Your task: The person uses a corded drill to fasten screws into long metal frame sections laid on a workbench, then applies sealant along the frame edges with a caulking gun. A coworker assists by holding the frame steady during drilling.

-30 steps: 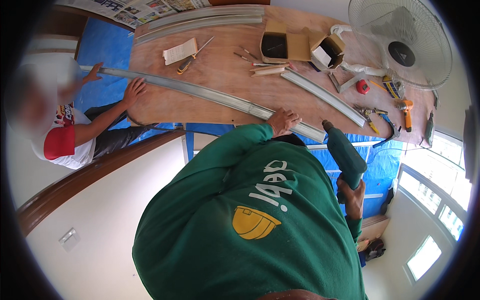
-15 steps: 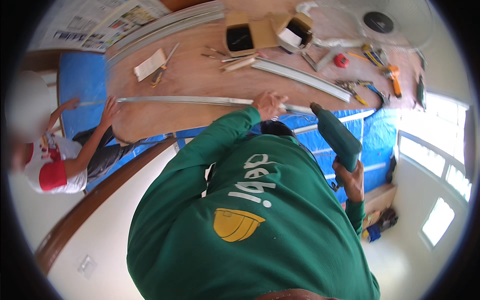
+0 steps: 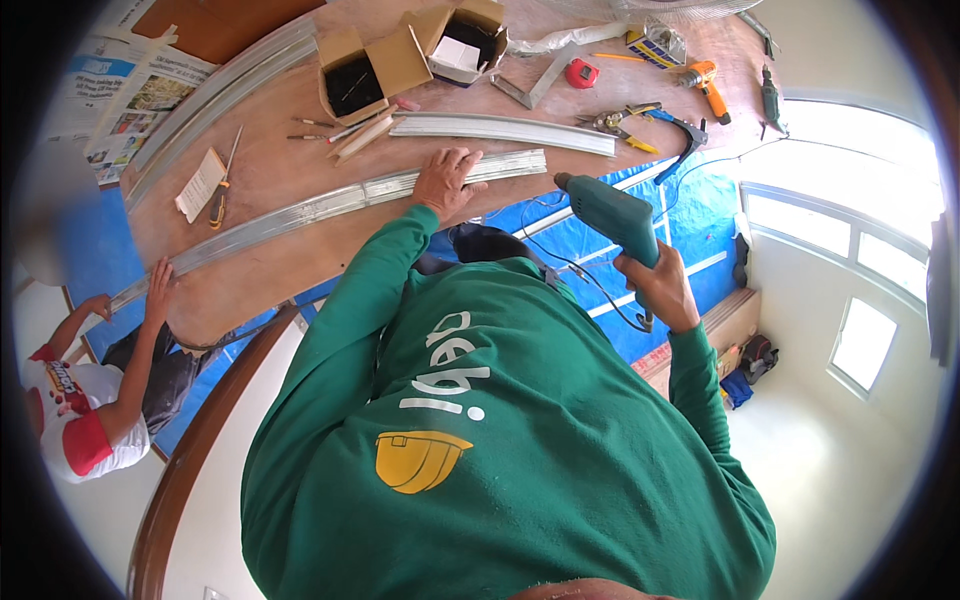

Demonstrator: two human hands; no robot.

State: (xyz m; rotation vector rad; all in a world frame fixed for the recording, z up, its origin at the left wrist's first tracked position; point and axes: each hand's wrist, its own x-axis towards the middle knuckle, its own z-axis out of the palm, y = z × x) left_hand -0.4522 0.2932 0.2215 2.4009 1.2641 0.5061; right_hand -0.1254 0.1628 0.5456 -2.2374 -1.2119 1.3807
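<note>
A long silvery metal channel (image 3: 330, 203) runs along the near side of the wooden table. Over its right part lies my left hand (image 3: 447, 184), the fingers bent across the metal and holding it. My right hand (image 3: 660, 288) is wrapped round the handle of a dark green corded power drill (image 3: 612, 215). The drill points up and left, its chuck close to the channel's right end but apart from it; whether a bit is fitted, I cannot make out. At the far left end, a co-worker's hands (image 3: 155, 290) are at the channel.
On the wooden table (image 3: 290, 160) lie a shorter metal channel (image 3: 500, 130), two open cardboard boxes (image 3: 350, 78), a screwdriver (image 3: 220, 205), a metal square (image 3: 540, 85), a red tape measure (image 3: 581, 73), pliers (image 3: 620, 125) and an orange tool (image 3: 708, 90). Blue sheeting (image 3: 690, 215) covers the floor.
The long channel has turned more of its broad face upward, and its right end now shows on the table. My view has shifted right. Both hands keep their hold.
</note>
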